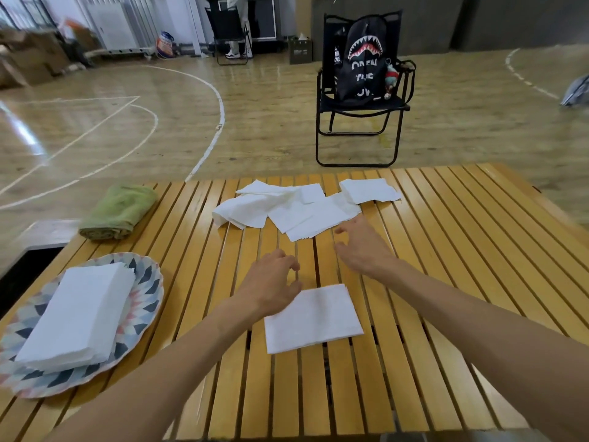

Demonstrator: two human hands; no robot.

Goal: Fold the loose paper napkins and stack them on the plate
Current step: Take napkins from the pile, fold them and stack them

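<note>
While 1 folded napkin [312, 317] lies flat on the slatted table [446, 282], the left hand [271, 282] rests at its corner, grip released. Left, folded napkins [79, 317] stack on the plate [140, 317]. Farther, the right hand [360, 247], grip released, nears the loose napkins [287, 205].

Indoor sports hall: polished wooden court floor [134, 122] with painted white court lines [214, 129], folding camp chair [360, 122] standing on court, slatted camping surface [446, 237] up front.
</note>
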